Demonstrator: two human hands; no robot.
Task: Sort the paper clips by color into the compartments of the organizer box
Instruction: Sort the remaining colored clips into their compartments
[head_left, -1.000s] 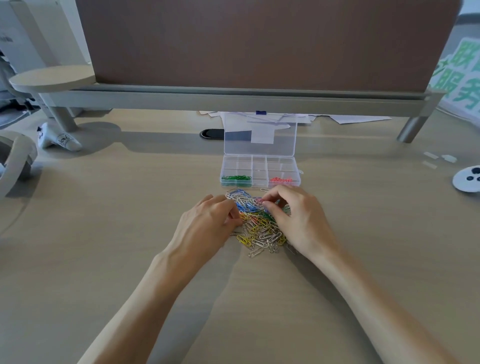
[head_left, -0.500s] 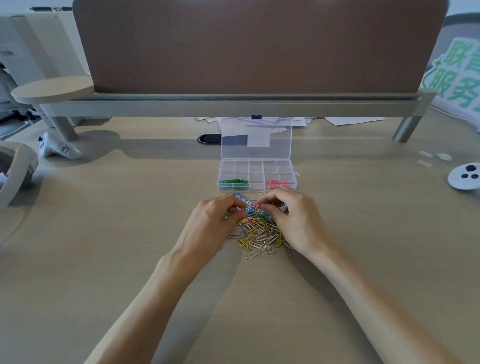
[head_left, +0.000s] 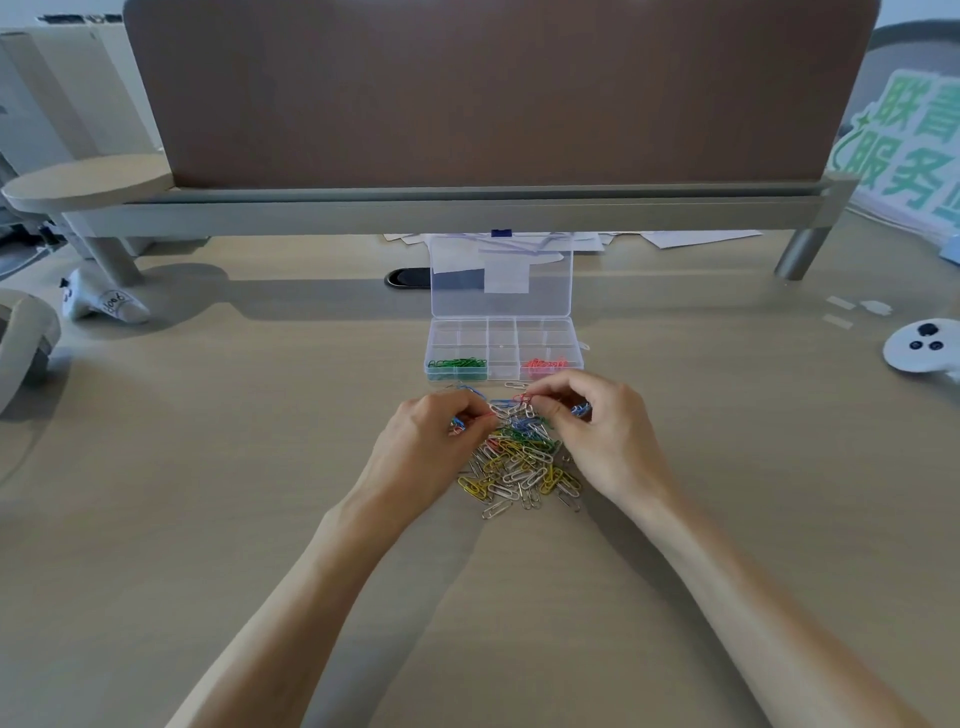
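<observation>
A heap of mixed paper clips, yellow, silver, green, blue and red, lies on the desk between my hands. Behind it stands the clear organizer box with its lid up. Its front left compartment holds green clips and its front right holds red clips. My left hand pinches a few clips, red and blue, at the heap's left edge. My right hand pinches a red clip at the heap's far side, with blue clips showing under its fingers.
A brown divider panel on a grey rail crosses the desk behind the box. Papers lie under it. A white controller sits at the right, a white soft toy and a grey headset at the left.
Both hands have lifted slightly and drawn apart at the heap's far edge, each now pinching clips. The view has tilted a little, the box sitting lower in the frame.
</observation>
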